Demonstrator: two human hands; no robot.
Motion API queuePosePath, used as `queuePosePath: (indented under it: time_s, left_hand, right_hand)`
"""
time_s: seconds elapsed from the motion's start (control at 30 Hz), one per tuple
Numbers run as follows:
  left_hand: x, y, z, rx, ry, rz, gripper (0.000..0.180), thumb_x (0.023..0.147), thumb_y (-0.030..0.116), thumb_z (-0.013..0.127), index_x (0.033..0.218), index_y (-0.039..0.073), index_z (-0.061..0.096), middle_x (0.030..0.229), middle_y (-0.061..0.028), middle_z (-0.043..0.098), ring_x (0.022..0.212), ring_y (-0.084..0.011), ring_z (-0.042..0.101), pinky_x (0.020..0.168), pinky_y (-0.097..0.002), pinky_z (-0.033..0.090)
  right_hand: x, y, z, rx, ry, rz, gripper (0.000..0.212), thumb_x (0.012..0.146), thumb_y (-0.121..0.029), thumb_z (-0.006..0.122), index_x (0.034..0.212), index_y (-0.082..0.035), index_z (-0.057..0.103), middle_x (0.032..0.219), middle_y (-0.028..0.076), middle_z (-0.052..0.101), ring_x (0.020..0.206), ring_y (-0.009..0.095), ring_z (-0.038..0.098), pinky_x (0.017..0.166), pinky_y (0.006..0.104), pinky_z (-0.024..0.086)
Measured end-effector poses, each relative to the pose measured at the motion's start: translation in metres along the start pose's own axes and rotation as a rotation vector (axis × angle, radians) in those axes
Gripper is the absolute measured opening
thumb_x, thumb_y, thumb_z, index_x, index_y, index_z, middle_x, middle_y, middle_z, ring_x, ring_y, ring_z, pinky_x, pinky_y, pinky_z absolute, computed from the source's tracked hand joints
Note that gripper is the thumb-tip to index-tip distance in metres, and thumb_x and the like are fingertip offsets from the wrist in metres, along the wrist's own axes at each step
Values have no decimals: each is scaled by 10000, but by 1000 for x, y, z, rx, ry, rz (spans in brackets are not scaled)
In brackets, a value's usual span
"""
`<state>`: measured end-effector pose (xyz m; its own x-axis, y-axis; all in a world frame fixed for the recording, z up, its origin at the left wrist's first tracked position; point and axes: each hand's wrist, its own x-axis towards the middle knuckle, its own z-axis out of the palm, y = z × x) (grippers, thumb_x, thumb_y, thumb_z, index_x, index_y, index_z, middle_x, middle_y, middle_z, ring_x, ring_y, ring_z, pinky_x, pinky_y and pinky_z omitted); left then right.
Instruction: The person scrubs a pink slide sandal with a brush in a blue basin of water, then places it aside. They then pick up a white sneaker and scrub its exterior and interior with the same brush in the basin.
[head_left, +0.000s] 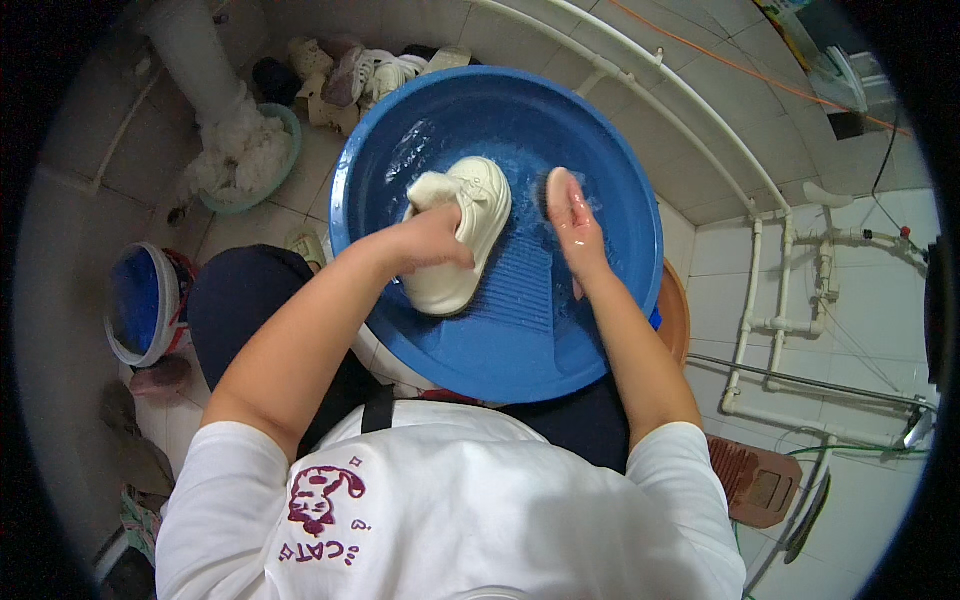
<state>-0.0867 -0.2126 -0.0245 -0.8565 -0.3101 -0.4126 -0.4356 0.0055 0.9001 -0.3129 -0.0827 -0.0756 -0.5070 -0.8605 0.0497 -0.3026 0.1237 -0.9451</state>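
Observation:
A white shoe [487, 205] is tilted over the left half of a large blue basin [450, 375]. My left hand [435, 245] grips it at the opening, with some of the fingers hidden inside. Across the basin, my right hand [578, 232] is wet and closed around a scrub brush [543, 192]. Dark bristles show at its left side, and most of the brush is covered by the hand. Shallow water lies in the basin, and a ridged washboard [520, 290] is moulded into its near side, between my hands.
Several shoes [385, 75] lie behind the basin. A pale green bowl [293, 150] with white fluffy material stands at the far left, a bucket [150, 345] nearer. White pipes [700, 140] run along the right wall. A brown washboard [765, 485] leans at the lower right.

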Motion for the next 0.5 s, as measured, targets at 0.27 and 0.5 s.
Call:
queuePosePath:
  time_s: [0.27, 0.5]
  left_hand:
    - [-1, -8, -7, -307, -76, 15, 634, 569, 26, 652, 1178, -6, 482, 1031, -107, 579, 977, -219, 551, 888, -310, 415]
    - [-1, -18, -6, -272, -9, 24, 617, 594, 22, 639, 1191, 23, 484, 1044, -83, 588, 955, -193, 558, 881, -305, 423]
  right_hand:
    - [-11, -42, 44, -378, -218, -156, 594, 844, -420, 566, 1361, -191, 383, 1201, 202, 540, 1060, 339, 561, 862, 363, 458]
    - [-45, -78, 60, -433, -312, -50, 620, 871, -378, 568, 1388, -131, 332, 1271, 166, 511, 1171, 271, 501, 955, 312, 386]
